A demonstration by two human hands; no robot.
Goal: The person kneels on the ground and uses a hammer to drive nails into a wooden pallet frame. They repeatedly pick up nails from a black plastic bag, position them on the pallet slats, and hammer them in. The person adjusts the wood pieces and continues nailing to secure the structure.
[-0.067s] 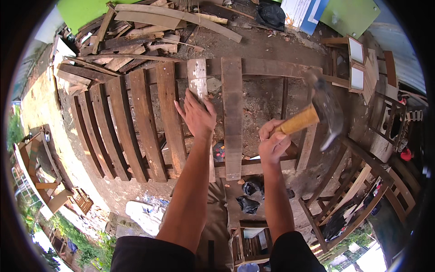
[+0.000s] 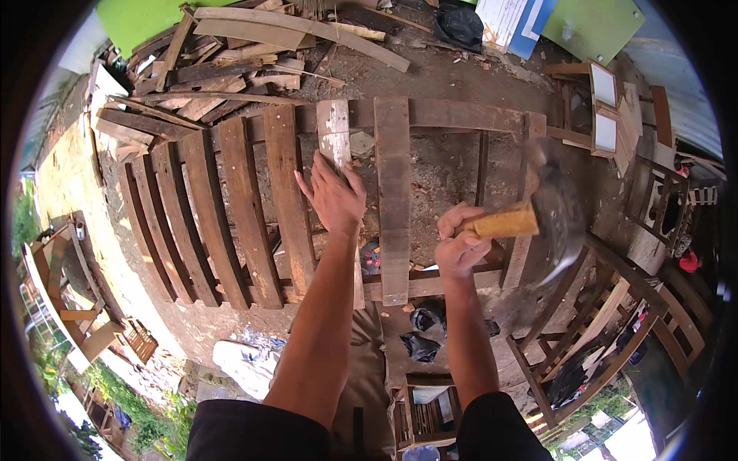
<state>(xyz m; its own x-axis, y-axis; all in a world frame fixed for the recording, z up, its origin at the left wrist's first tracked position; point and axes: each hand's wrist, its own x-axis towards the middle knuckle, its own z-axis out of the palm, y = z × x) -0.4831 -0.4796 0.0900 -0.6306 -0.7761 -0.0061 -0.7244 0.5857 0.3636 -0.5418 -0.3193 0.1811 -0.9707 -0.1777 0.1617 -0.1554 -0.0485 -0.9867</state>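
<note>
My left hand [image 2: 333,196] lies flat, fingers spread, on a pale narrow plank [image 2: 334,127] of a wooden pallet frame [image 2: 453,115] on the ground. A wider brown plank [image 2: 393,192] runs just right of that hand. My right hand [image 2: 459,244] grips the yellow wooden handle of a hammer [image 2: 530,219], whose metal head is blurred and points right, over the frame's right side.
Several dark slats [image 2: 231,207] fill the pallet's left half. A heap of scrap boards [image 2: 231,54] lies behind it. Wooden chair frames [image 2: 607,307] stand at the right, black bags [image 2: 423,330] lie near my feet, green panels [image 2: 592,27] at the back.
The hammer head has swung slightly downward and is blurred with motion. My left hand stays flat on the pale plank.
</note>
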